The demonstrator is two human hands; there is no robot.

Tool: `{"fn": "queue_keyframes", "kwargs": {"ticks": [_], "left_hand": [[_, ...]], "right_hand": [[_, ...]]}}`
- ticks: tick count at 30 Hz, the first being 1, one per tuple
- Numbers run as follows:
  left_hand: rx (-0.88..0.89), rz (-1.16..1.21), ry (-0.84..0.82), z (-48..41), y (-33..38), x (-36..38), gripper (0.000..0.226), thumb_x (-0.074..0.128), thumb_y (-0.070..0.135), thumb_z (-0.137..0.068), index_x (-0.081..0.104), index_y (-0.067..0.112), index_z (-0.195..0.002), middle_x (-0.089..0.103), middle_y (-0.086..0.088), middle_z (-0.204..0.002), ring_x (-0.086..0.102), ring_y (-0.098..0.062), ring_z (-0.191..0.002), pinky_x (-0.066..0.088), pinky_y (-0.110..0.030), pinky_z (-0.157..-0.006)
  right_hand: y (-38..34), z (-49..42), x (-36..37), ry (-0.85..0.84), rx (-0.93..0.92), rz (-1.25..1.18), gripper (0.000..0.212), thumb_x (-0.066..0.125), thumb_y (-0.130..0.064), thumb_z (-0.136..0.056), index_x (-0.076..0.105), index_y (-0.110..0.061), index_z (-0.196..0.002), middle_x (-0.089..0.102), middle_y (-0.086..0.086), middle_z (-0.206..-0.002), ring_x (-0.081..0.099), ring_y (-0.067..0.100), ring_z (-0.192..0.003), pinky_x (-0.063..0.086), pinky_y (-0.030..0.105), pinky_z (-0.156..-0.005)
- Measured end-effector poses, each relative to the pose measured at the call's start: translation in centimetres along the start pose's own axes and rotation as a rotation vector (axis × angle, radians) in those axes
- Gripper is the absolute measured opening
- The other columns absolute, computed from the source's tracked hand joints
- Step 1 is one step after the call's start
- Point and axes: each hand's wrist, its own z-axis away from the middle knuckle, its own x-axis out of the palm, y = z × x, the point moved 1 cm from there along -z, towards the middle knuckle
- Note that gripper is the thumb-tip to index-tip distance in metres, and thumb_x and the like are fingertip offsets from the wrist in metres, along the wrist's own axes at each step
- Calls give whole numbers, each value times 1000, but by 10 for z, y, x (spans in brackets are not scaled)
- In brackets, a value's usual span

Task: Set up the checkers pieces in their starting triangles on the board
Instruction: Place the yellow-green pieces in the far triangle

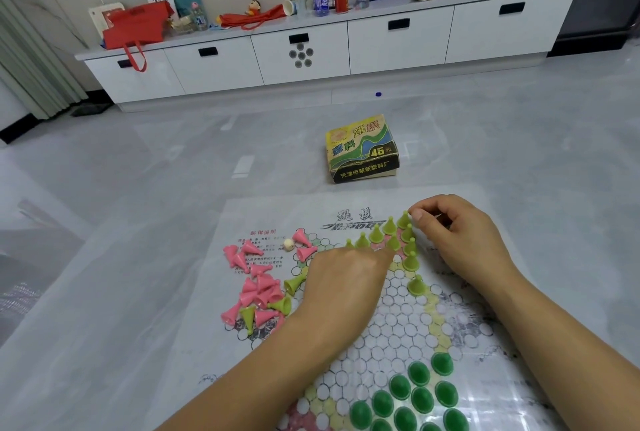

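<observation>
A paper checkers board [408,323] lies on the floor. Several light-green cone pieces [410,260] stand in its far triangle. My right hand [460,233] pinches the top of the farthest light-green piece [403,220]. My left hand [343,275] lies knuckles-up over the board's left part, its fingertips at the standing cones; what it holds is hidden. Dark-green pieces [419,392] fill the near triangle. Pink cones [258,288] lie toppled in a pile at the board's left, with a few light-green ones [292,283] among them.
The game box [362,150] sits on the grey floor beyond the board. A small cream die [288,244] rests near the pink pieces. A white cabinet [329,50] with bottles and bags lines the far wall. A blue cap [378,94] lies on the floor.
</observation>
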Motion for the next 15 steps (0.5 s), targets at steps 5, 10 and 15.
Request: {"fn": "queue_keyframes", "kwargs": {"ticks": [5,10,15], "left_hand": [[-104,260,116,-3,-14,-43,13,56,23,-86,69,22,-89,68,5,-65,63,-17,-59,54,-32,-62],[-473,405,95,-4,-102,-84,7,60,24,-85,66,26,-80,54,12,-57,51,-14,-58,42,-28,-62],[-468,469,-316,3,-124,-74,6,68,20,-78,66,18,-73,61,5,-69,54,-12,-65,42,-28,-63]], "right_hand": [[0,0,0,-7,6,-10,13,53,-24,-88,65,-20,-88,63,-4,-93,55,11,-78,44,29,-70],[1,0,0,-5,8,-8,13,53,-24,-88,66,-20,-89,63,-4,-93,55,11,-77,42,27,-66],[0,0,0,-7,10,-2,13,54,-24,-88,66,-20,-89,63,-4,-93,55,11,-77,41,24,-63]]}}
